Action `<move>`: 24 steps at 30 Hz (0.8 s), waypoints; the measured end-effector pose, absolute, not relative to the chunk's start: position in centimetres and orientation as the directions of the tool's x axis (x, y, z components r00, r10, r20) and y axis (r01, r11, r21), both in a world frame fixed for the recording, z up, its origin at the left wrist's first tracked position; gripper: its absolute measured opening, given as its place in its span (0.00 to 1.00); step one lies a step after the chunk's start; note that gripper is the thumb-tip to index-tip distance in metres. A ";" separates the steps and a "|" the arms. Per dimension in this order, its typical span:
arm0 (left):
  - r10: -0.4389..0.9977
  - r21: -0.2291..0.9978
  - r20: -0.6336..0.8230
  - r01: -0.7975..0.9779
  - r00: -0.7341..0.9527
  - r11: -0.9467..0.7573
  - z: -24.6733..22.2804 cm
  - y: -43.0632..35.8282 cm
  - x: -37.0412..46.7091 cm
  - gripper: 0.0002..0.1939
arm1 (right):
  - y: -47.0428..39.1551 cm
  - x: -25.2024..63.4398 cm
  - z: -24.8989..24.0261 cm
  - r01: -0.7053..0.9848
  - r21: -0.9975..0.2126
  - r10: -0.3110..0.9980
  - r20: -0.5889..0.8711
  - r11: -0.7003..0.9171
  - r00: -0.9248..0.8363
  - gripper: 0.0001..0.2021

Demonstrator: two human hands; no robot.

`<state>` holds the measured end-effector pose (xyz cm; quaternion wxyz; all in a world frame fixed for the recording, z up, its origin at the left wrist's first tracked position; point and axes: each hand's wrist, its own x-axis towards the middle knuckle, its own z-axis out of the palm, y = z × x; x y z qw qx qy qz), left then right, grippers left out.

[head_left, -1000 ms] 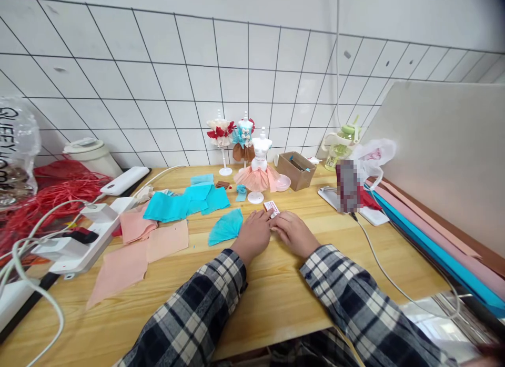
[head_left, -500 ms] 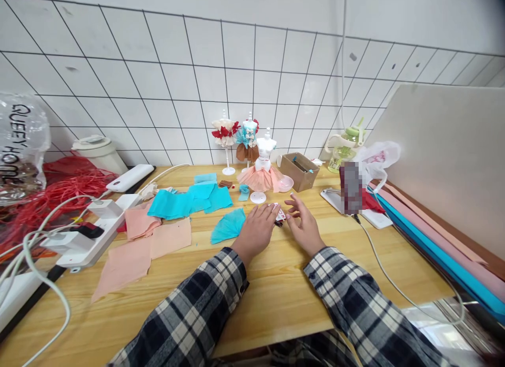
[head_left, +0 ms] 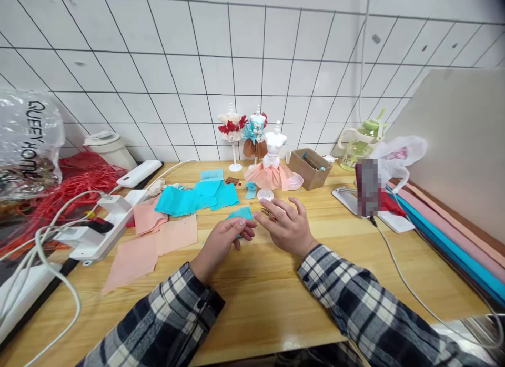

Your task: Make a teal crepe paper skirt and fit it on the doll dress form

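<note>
My left hand (head_left: 224,243) is just above the table, its thumb against curled fingers; anything between them is too small to make out. Behind it a turquoise crepe-paper piece (head_left: 241,213) shows in part, the rest covered by the hand. My right hand (head_left: 291,229) hovers palm down with its fingers apart, over a small dark, thin item (head_left: 269,213) mostly hidden beneath it. Straight behind the hands stands a small white dress form (head_left: 273,151) with a pleated peach paper skirt (head_left: 268,176).
Two dressed mini forms (head_left: 232,128) stand behind. Turquoise sheets (head_left: 197,196) and peach sheets (head_left: 136,259) lie left, beside a power strip (head_left: 106,230) with cables. A cardboard box (head_left: 310,170), pink dish (head_left: 295,182), green bottle (head_left: 361,143) and blurred upright device (head_left: 367,188) are right.
My left hand has drawn back to the left, off the white-and-red item it covered. My right hand has turned palm down and moved left over that spot. The view has shifted slightly.
</note>
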<state>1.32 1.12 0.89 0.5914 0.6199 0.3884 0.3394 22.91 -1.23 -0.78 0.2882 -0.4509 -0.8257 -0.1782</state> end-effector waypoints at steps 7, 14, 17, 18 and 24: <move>0.888 0.988 -0.068 0.153 0.456 -0.002 0.5 0.7 2.4 0.21 | -2.1 23.2 -1.4 0.772 0.107 0.560 0.626 0.627 -0.542 0.23; 0.911 0.988 -0.017 0.145 0.412 -0.047 0.6 0.6 2.3 0.18 | -2.2 22.5 -0.8 0.773 0.019 0.605 0.609 0.634 -0.512 0.24; 0.911 0.983 0.016 0.161 0.412 -0.090 0.6 0.5 2.4 0.19 | -2.2 22.3 -0.7 0.749 -0.094 0.630 0.614 0.656 -0.475 0.27; 0.910 0.980 0.031 0.169 0.414 -0.110 0.6 0.4 2.4 0.18 | -2.2 22.3 -0.8 0.731 -0.135 0.634 0.618 0.669 -0.465 0.28; 0.905 0.940 0.122 0.246 0.408 -0.238 1.0 0.2 2.4 0.16 | -1.9 22.0 -1.6 0.580 -0.407 0.677 0.628 0.706 -0.383 0.30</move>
